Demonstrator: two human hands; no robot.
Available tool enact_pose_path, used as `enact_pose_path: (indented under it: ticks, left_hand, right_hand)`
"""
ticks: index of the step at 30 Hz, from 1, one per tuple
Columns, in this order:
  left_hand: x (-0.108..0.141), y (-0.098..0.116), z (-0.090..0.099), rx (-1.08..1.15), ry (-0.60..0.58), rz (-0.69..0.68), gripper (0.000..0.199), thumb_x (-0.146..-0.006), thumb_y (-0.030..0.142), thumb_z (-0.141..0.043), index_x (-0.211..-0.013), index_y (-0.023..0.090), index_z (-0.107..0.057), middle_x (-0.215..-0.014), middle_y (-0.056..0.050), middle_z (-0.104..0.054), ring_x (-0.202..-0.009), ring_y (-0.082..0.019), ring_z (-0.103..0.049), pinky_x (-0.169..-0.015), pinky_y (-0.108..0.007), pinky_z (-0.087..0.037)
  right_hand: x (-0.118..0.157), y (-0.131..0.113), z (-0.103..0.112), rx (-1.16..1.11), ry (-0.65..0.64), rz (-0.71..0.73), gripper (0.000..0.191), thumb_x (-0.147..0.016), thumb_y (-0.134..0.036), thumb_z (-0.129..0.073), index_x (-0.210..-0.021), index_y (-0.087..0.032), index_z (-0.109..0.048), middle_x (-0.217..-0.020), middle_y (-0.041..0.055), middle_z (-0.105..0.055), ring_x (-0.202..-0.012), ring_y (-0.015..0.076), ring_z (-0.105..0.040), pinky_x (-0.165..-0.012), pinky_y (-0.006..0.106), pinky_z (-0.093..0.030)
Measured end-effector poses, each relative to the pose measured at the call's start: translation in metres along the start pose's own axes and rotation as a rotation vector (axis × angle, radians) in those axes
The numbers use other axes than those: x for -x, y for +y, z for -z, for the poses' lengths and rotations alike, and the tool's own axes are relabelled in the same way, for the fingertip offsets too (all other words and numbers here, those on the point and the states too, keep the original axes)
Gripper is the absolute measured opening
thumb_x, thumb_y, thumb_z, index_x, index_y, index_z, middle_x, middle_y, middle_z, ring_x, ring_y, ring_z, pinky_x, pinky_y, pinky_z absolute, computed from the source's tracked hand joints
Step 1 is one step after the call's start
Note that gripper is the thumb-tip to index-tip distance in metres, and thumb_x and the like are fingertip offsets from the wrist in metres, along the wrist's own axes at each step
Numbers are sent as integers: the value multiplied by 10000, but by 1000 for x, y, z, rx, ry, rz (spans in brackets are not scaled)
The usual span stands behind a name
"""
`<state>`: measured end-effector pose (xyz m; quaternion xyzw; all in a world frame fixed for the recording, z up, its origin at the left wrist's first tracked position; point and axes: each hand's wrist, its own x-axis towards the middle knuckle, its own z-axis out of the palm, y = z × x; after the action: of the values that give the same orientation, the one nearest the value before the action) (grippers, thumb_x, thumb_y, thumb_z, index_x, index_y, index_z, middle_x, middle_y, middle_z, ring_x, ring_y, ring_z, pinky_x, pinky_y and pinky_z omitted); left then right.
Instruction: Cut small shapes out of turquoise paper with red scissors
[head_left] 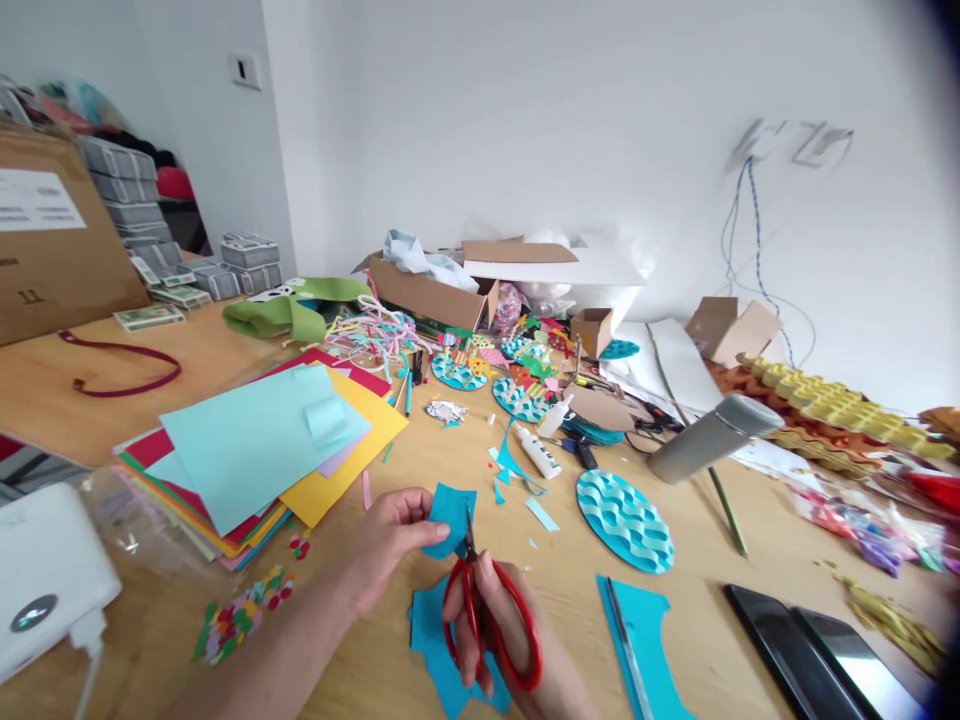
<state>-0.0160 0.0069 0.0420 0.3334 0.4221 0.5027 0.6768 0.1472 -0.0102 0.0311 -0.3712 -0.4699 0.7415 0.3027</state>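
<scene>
My left hand (pixel 401 535) pinches a small piece of blue paper (pixel 452 508) between thumb and fingers, above the table. Red-handled scissors (pixel 525 625) are gripped by my right hand (pixel 499 600), fingers through the loops. Their dark blades meet the right edge of the blue piece. Underneath, a larger cut sheet of blue paper (pixel 435 640) lies on the table, partly covered by the scissors and my right hand. Another blue sheet (pixel 664 650) with a curved cut edge lies to the right, a pen (pixel 628 645) resting across it.
Stacked coloured paper (pixel 247 440) lies left, beside confetti-like scraps (pixel 244 610). A wavy blue oval (pixel 626 520), glue bottle (pixel 538 452) and grey cylinder (pixel 712 440) stand or lie to the right. Two phones (pixel 787 650) lie at front right. Cardboard boxes (pixel 427 290) line the wall.
</scene>
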Motion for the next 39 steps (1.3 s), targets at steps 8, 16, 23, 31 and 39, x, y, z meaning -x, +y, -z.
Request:
enact_pose_path:
  ticks: [8,16,23,31,39]
  left_hand:
    - [3,3,-2,87,-77,89,241,-586,258,-790,-777,136,-708,-754,-42,-689,-722,-163,-589,-732,-271,-421]
    - [4,1,0,63,-121,98,215,-621,311,-786,-708,138,-692,-669,-19,-629,-631,-124,-509,-627,-236,-366]
    - [6,1,-1,147,-144,158,226,-612,318,-809,-713,139,-716,-685,-29,-626,-596,-102,-488,-564,-218,-343]
    - [6,0,-1,193,-123,192,228,-601,300,-819,-725,136,-721,-719,-46,-655,-612,-109,-520,-578,-220,-359]
    - [4,-2,-2,111,-73,135,255,-594,317,-810,-706,118,-696,-654,-19,-643,-591,-103,-507,-593,-224,-357]
  right_hand:
    - [0,3,3,-170,-90,-71,761,-802,-770,-383,-741,-68,-671,-342,-10,-464,-304,81,-425,-290,144,-298]
    - [-1,11,10,-224,-157,-71,766,-839,-750,-333,-708,-73,-666,-360,-3,-488,-278,57,-400,-289,136,-265]
    - [0,14,12,-257,-206,-67,805,-831,-773,-274,-704,-80,-663,-352,-21,-443,-289,67,-424,-293,134,-273]
    - [1,19,14,-272,-195,-60,750,-880,-708,-308,-724,-73,-675,-365,-7,-477,-291,64,-423,-301,135,-303]
    - [0,13,10,-122,-99,-49,653,-892,-634,-411,-765,-55,-684,-368,12,-519,-276,63,-416,-277,128,-281]
